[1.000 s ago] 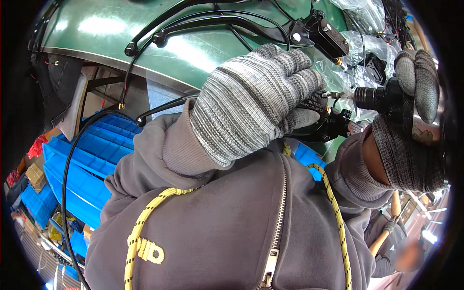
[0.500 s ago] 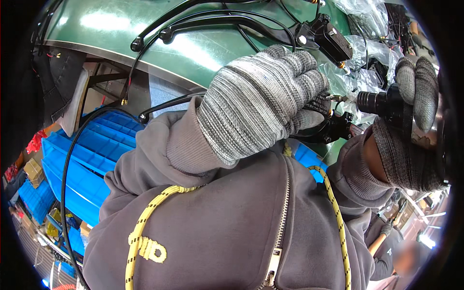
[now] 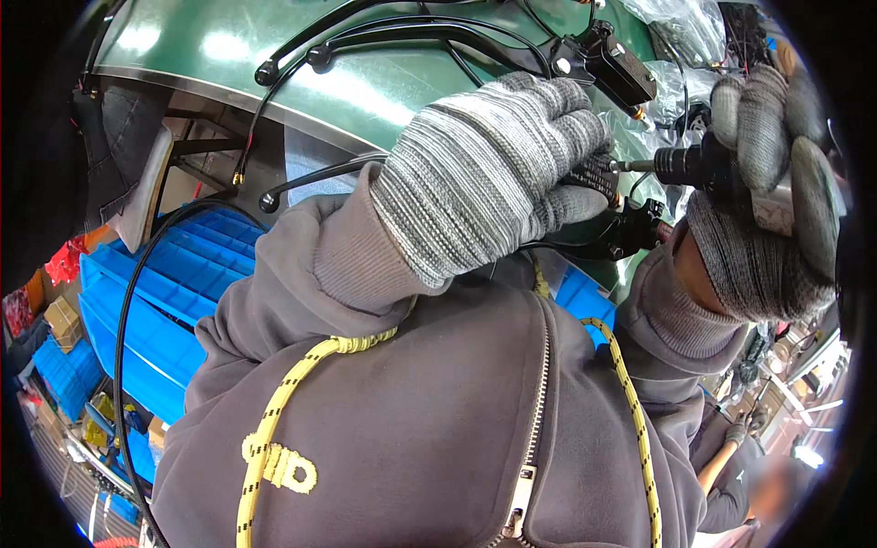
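My left hand [image 3: 493, 178], in a grey striped knit glove, is closed around a black brake lever assembly [image 3: 596, 177]. Its ball-ended lever [image 3: 315, 175] sticks out to the left behind my wrist. My right hand [image 3: 763, 251], also gloved, grips a black power screwdriver [image 3: 678, 166] at the right edge. The screwdriver points left, and its bit tip meets the dark body of the assembly beside my left fingers. Whether a screw sits at the tip is too small to tell.
More black brake levers [image 3: 438, 36] with a boxy reservoir [image 3: 621, 73] and cables lie on the green table [image 3: 228, 46]. Clear plastic bags [image 3: 685, 32] are at the far right. Blue crates [image 3: 146, 320] stand lower left, by a hanging black cable [image 3: 121, 365]. Another person [image 3: 735, 475] is at lower right.
My right hand has brought the screwdriver slightly up and left, and its bit now lies straighter against the assembly. My left hand has shifted a little upward with the brake lever assembly.
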`<state>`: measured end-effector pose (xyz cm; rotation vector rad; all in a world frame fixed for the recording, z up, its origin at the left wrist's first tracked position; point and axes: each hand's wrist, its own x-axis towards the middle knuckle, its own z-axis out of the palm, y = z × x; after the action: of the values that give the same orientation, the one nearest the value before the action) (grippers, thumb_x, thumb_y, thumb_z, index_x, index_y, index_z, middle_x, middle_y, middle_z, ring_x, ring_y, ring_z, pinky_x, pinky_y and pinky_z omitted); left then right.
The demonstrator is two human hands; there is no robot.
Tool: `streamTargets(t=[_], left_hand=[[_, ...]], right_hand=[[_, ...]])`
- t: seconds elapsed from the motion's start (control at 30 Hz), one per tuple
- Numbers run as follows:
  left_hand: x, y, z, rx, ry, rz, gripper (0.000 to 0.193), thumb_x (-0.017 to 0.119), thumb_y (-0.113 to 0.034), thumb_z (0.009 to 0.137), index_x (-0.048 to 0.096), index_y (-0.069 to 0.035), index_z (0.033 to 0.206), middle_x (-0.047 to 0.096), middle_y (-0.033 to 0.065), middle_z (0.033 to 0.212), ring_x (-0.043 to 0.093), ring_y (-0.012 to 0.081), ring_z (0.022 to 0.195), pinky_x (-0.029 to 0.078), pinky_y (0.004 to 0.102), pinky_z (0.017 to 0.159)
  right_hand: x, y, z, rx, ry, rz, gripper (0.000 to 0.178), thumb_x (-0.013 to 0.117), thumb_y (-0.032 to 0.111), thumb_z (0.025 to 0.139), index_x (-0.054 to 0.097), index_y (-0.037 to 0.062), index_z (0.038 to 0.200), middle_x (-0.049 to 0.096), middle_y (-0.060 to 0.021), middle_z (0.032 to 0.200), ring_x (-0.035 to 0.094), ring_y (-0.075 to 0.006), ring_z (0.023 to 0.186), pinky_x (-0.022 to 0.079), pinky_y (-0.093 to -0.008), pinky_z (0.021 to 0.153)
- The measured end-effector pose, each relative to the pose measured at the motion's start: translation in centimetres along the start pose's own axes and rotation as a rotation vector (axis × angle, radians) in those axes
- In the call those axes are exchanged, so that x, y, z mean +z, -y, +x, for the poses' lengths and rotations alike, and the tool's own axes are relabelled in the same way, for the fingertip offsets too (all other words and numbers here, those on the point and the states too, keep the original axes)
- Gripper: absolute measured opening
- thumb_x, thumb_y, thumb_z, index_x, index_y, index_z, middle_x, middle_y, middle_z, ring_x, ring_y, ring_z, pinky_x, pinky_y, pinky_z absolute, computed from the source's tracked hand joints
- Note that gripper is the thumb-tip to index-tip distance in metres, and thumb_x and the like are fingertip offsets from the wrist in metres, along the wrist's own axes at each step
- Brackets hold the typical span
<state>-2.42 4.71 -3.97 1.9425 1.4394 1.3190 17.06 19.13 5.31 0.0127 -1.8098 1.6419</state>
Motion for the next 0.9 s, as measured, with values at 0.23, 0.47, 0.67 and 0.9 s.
streamTargets(t=[0.23, 0.47, 0.67, 0.9], left_hand=[[0.0, -0.6, -0.1, -0.001, -0.039, 0.044, 0.045, 0.082, -0.026, 0.079, 0.067, -0.004, 0.116, 0.065, 0.0166, 0.114, 0.066, 0.0335, 0.102, 0.056, 0.0398, 0.088], [-0.1, -0.7, 0.3, -0.022, 0.028, 0.029, 0.046, 0.082, -0.026, 0.079, 0.067, -0.002, 0.116, 0.065, 0.0168, 0.113, 0.067, 0.0316, 0.1, 0.056, 0.0381, 0.087], [-0.4, -0.7, 0.4, -0.11, 0.024, -0.072, 0.043, 0.085, -0.021, 0.077, 0.069, -0.001, 0.112, 0.066, 0.0151, 0.11, 0.068, 0.028, 0.099, 0.056, 0.0362, 0.087], [-0.1, 0.4, -0.1, -0.136, -0.021, -0.148, 0.037, 0.083, -0.019, 0.077, 0.071, -0.005, 0.11, 0.066, 0.0113, 0.107, 0.067, 0.0251, 0.097, 0.055, 0.0346, 0.087]], right_hand=[[-1.6, -0.2, 0.3, -0.001, 0.12, 0.012, 0.035, 0.047, 0.014, 0.097, 0.064, -0.0016, 0.123, 0.054, -0.0191, 0.123, 0.058, -0.0266, 0.104, 0.048, -0.0475, 0.099], [-0.1, -1.6, -1.0, -0.095, 0.056, 0.011, 0.037, 0.05, 0.021, 0.098, 0.065, -0.0026, 0.122, 0.052, -0.0262, 0.13, 0.057, -0.0319, 0.105, 0.045, -0.0551, 0.099], [-2.5, -1.1, 0.3, 0.0, 0.103, -0.083, 0.038, 0.052, 0.021, 0.099, 0.062, -0.0049, 0.125, 0.058, -0.0251, 0.125, 0.061, -0.0309, 0.109, 0.045, -0.0541, 0.101], [5.6, -2.6, 3.0, -0.083, -0.431, -0.099, 0.038, 0.064, 0.031, 0.095, 0.065, -0.0017, 0.115, 0.065, -0.0104, 0.104, 0.06, -0.018, 0.07, 0.05, -0.0317, 0.069]])
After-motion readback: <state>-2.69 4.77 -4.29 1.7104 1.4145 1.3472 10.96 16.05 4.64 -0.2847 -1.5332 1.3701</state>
